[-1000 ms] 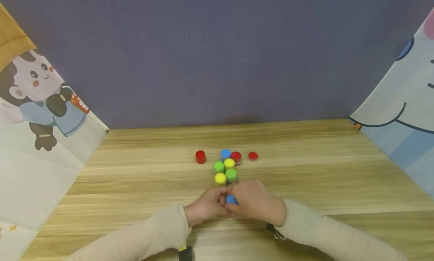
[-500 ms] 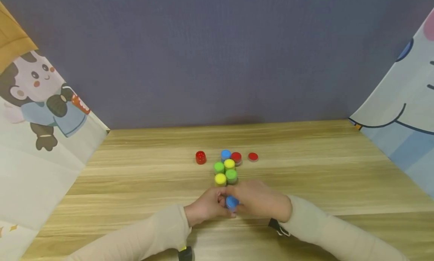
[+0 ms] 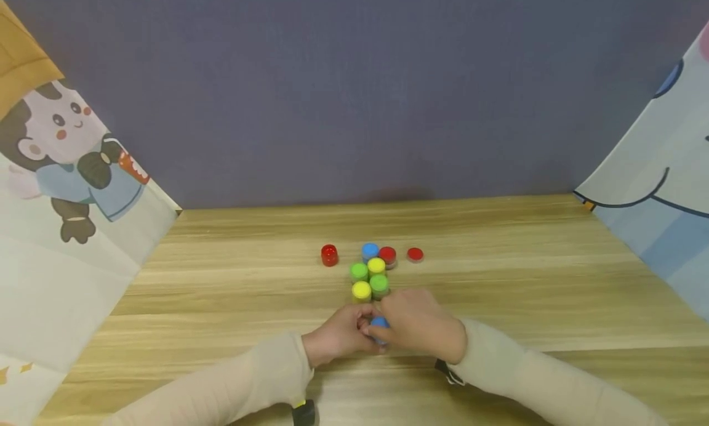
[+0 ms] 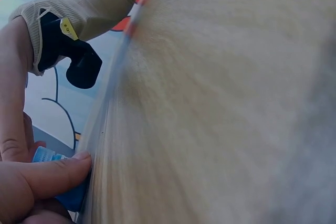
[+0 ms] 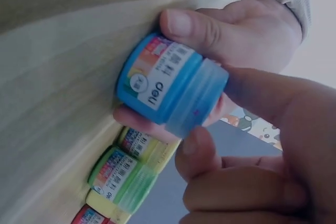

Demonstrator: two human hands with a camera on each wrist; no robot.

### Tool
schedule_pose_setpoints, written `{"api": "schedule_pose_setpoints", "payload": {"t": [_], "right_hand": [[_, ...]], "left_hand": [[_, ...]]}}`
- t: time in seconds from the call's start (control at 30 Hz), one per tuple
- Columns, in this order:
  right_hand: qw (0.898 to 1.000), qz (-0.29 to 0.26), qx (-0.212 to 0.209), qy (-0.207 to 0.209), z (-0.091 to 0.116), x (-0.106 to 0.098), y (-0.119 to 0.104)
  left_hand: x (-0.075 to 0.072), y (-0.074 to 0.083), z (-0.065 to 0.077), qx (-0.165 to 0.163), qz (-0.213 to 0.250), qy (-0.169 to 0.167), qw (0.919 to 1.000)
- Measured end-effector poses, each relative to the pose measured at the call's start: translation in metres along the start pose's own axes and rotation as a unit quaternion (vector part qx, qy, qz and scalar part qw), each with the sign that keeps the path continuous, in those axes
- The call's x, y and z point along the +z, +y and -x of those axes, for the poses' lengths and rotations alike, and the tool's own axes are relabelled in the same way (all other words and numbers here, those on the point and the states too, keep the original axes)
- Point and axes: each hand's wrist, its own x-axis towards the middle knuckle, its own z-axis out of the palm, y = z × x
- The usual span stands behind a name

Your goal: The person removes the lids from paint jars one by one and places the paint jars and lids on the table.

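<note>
Head view: round blue plastic jar (image 3: 380, 322), near middle of a pale wood-grain tabletop (image 3: 221, 278).
Left hand (image 3: 339, 332): thumb and fingers curled round the jar's body.
Right hand (image 3: 419, 325): thumb and forefinger pinching its ribbed blue lid (image 5: 202, 98).
Cluster just beyond: two yellow-lidded jars (image 3: 361, 291), two green-lidded jars (image 3: 379, 283), one blue-lidded jar (image 3: 370, 250), one red-lidded jar (image 3: 387, 255).
Left of cluster: open red plastic container (image 3: 329, 260).
Right of cluster: flat red disc (image 3: 415, 253).

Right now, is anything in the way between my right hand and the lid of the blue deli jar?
Nothing visible: the right hand is at the lid. The left hand holds the blue deli jar around its body. The nearest yellow jar and nearest green jar stand beyond both hands, not in between.
</note>
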Motion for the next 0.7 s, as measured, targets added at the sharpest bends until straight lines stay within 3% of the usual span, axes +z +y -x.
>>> {"api": "schedule_pose_setpoints", "payload": {"t": [0.2, 0.4, 0.7], "right_hand": [[1.0, -0.008, -0.008, -0.007, -0.0014, 0.0013, 0.0022], [0.999, -0.02, -0.044, -0.006, -0.001, -0.0014, 0.006], [0.997, -0.031, -0.063, -0.037, -0.0005, -0.0084, 0.0078]], "left_hand": [[0.0, 0.0004, -0.001, 0.0, 0.017, -0.007, 0.9998], [-0.0015, 0.0, -0.0015, 0.001, 0.013, -0.01, 0.9999], [-0.0022, 0.0015, -0.0013, -0.002, 0.014, -0.015, 0.9998]]}}
